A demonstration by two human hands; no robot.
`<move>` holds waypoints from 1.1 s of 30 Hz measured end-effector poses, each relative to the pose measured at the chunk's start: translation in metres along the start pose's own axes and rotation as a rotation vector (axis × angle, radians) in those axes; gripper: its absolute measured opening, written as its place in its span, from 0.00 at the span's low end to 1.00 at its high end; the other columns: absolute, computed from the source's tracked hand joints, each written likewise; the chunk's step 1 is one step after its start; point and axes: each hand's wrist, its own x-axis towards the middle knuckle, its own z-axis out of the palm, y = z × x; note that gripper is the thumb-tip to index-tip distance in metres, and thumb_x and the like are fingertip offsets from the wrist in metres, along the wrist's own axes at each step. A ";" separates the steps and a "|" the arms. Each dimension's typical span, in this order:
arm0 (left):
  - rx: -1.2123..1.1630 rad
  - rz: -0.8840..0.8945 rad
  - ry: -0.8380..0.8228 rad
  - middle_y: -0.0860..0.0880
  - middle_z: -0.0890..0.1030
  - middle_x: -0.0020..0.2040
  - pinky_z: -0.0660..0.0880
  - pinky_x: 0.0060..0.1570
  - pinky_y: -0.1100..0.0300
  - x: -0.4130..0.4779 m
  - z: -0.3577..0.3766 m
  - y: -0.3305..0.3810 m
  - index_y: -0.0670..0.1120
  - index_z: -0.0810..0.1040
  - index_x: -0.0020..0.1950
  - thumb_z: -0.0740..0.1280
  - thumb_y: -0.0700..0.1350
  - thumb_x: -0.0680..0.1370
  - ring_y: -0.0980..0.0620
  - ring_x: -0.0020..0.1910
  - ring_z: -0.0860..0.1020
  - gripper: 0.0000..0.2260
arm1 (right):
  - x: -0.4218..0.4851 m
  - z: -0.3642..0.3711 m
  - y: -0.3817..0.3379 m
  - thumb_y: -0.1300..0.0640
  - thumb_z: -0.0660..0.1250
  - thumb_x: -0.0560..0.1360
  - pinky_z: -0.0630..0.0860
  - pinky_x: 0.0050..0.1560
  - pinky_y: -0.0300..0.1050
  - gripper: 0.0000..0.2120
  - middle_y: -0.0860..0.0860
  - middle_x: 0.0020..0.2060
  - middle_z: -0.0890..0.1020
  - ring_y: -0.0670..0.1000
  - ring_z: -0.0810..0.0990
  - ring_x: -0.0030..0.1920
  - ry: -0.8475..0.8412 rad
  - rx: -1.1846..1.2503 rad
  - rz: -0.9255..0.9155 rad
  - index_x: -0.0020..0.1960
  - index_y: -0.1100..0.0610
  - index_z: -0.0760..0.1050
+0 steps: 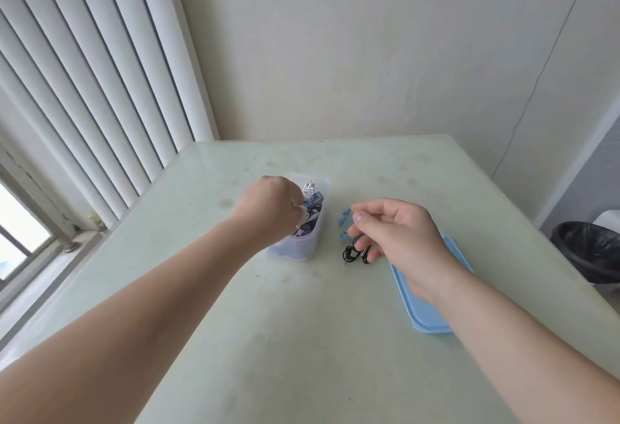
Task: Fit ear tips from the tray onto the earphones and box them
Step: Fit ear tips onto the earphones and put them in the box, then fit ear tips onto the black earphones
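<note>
A clear plastic box [307,249] in the middle of the table holds several coiled earphones in white, blue and purple. My left hand [271,208] reaches into the box from the left with its fingers curled on a pale earphone; what it grips is partly hidden. My right hand [399,235] hovers to the right of the box, and its lower fingers hold a coiled black earphone [354,253] that hangs just above the table. A few light blue ear tips [345,220] lie on the table next to that hand's fingertips.
A light blue tray or lid [432,309] lies under my right wrist, at the right of the pale green table [302,339]. On the floor to the right stands a bin with a black bag [590,249]. A white radiator [100,87] and a window are at the left.
</note>
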 end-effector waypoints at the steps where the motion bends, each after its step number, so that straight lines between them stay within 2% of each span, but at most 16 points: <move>1: 0.054 -0.008 -0.041 0.44 0.81 0.41 0.76 0.38 0.54 -0.003 0.001 0.000 0.46 0.83 0.41 0.66 0.43 0.77 0.42 0.39 0.75 0.07 | 0.000 -0.001 0.000 0.61 0.69 0.80 0.76 0.33 0.46 0.05 0.57 0.41 0.87 0.51 0.82 0.34 0.004 -0.005 0.005 0.52 0.57 0.83; 2: 0.109 -0.011 -0.073 0.41 0.81 0.40 0.72 0.34 0.56 -0.005 0.000 0.000 0.43 0.83 0.42 0.64 0.42 0.78 0.42 0.37 0.73 0.09 | 0.000 -0.001 -0.001 0.62 0.69 0.80 0.76 0.33 0.45 0.05 0.57 0.41 0.86 0.50 0.82 0.34 0.009 -0.005 0.009 0.52 0.57 0.83; 4: 0.150 -0.012 -0.097 0.39 0.81 0.41 0.68 0.33 0.57 -0.008 -0.003 0.000 0.41 0.82 0.44 0.63 0.41 0.78 0.43 0.36 0.71 0.10 | -0.001 -0.003 -0.002 0.62 0.69 0.80 0.76 0.32 0.44 0.05 0.58 0.41 0.86 0.50 0.82 0.34 0.022 -0.017 0.017 0.53 0.57 0.83; 6: 0.176 -0.010 -0.126 0.41 0.81 0.41 0.72 0.37 0.56 -0.011 -0.006 0.005 0.42 0.83 0.45 0.63 0.40 0.78 0.43 0.40 0.75 0.10 | -0.004 -0.011 0.000 0.62 0.69 0.79 0.77 0.32 0.44 0.04 0.56 0.41 0.87 0.50 0.82 0.35 0.041 -0.039 0.023 0.52 0.56 0.82; 7: 0.223 0.006 -0.108 0.44 0.82 0.45 0.76 0.41 0.55 -0.013 -0.008 0.010 0.44 0.84 0.47 0.63 0.42 0.79 0.42 0.44 0.78 0.10 | -0.004 -0.017 0.000 0.62 0.69 0.79 0.76 0.32 0.44 0.04 0.56 0.41 0.87 0.50 0.82 0.35 0.052 -0.049 0.022 0.52 0.56 0.82; 9: 0.297 0.128 0.060 0.47 0.82 0.53 0.79 0.48 0.50 -0.018 -0.008 0.024 0.47 0.85 0.51 0.64 0.44 0.80 0.43 0.55 0.77 0.09 | -0.004 -0.032 -0.001 0.62 0.69 0.79 0.76 0.32 0.44 0.04 0.55 0.40 0.87 0.50 0.81 0.34 0.079 -0.091 0.010 0.51 0.55 0.82; 10: 0.255 0.220 0.151 0.49 0.81 0.55 0.78 0.47 0.50 -0.021 -0.005 0.035 0.47 0.85 0.51 0.64 0.45 0.81 0.43 0.57 0.76 0.09 | -0.004 -0.041 -0.001 0.61 0.70 0.78 0.76 0.32 0.44 0.04 0.55 0.40 0.87 0.49 0.82 0.34 0.091 -0.124 0.004 0.51 0.55 0.82; 11: 0.186 0.294 0.181 0.51 0.81 0.55 0.77 0.45 0.51 -0.026 -0.001 0.046 0.47 0.84 0.51 0.64 0.45 0.81 0.45 0.56 0.76 0.09 | -0.003 -0.050 -0.001 0.61 0.70 0.78 0.75 0.32 0.44 0.04 0.54 0.40 0.87 0.49 0.82 0.34 0.097 -0.160 -0.001 0.51 0.55 0.83; 13: 0.099 0.358 0.072 0.52 0.79 0.50 0.73 0.38 0.55 -0.034 0.013 0.065 0.49 0.82 0.49 0.63 0.44 0.82 0.46 0.49 0.77 0.08 | -0.001 -0.070 -0.001 0.60 0.70 0.78 0.74 0.32 0.43 0.03 0.54 0.39 0.86 0.49 0.81 0.33 0.114 -0.234 -0.018 0.48 0.55 0.83; 16: 0.126 0.288 -0.088 0.51 0.72 0.41 0.72 0.38 0.55 -0.031 0.045 0.079 0.47 0.73 0.42 0.63 0.44 0.81 0.41 0.43 0.76 0.08 | 0.004 -0.103 0.005 0.60 0.70 0.77 0.73 0.32 0.44 0.05 0.55 0.38 0.86 0.51 0.81 0.33 0.197 -0.373 -0.030 0.44 0.54 0.83; 19: 0.123 0.198 -0.090 0.49 0.75 0.46 0.73 0.41 0.53 -0.025 0.062 0.084 0.45 0.75 0.50 0.65 0.46 0.80 0.41 0.47 0.77 0.05 | 0.008 -0.129 0.016 0.61 0.69 0.77 0.72 0.37 0.39 0.07 0.48 0.39 0.85 0.50 0.83 0.40 0.222 -0.518 0.001 0.44 0.50 0.82; 21: 0.091 0.168 -0.114 0.47 0.79 0.51 0.76 0.45 0.52 -0.019 0.067 0.092 0.45 0.75 0.57 0.67 0.48 0.80 0.41 0.50 0.78 0.09 | 0.008 -0.141 0.024 0.61 0.69 0.77 0.73 0.39 0.36 0.08 0.45 0.41 0.84 0.48 0.83 0.44 0.238 -0.621 0.004 0.46 0.50 0.83; 24: -0.018 0.072 -0.200 0.48 0.80 0.52 0.74 0.39 0.57 -0.014 0.066 0.096 0.47 0.75 0.60 0.68 0.45 0.79 0.45 0.48 0.79 0.11 | 0.011 -0.136 0.032 0.59 0.72 0.76 0.74 0.42 0.33 0.03 0.46 0.41 0.84 0.46 0.83 0.45 0.200 -0.669 0.013 0.48 0.53 0.84; 26: -0.113 0.022 -0.276 0.50 0.80 0.49 0.72 0.33 0.61 -0.016 0.065 0.096 0.50 0.76 0.58 0.67 0.43 0.78 0.49 0.41 0.79 0.09 | 0.015 -0.131 0.037 0.56 0.74 0.75 0.78 0.47 0.38 0.05 0.46 0.43 0.83 0.48 0.83 0.47 0.149 -0.702 0.013 0.51 0.53 0.83; 29: -0.244 -0.031 -0.331 0.53 0.78 0.48 0.73 0.34 0.62 -0.024 0.062 0.094 0.51 0.78 0.56 0.67 0.41 0.77 0.50 0.42 0.78 0.09 | 0.021 -0.125 0.044 0.55 0.73 0.76 0.81 0.54 0.46 0.08 0.46 0.46 0.83 0.51 0.83 0.48 0.106 -0.818 0.014 0.55 0.52 0.82; 33: -0.466 -0.156 -0.379 0.53 0.79 0.54 0.75 0.37 0.62 -0.033 0.055 0.092 0.53 0.77 0.61 0.68 0.40 0.76 0.51 0.39 0.80 0.14 | 0.024 -0.120 0.049 0.58 0.70 0.75 0.83 0.50 0.54 0.04 0.53 0.43 0.85 0.58 0.84 0.45 0.107 -0.945 -0.024 0.47 0.57 0.82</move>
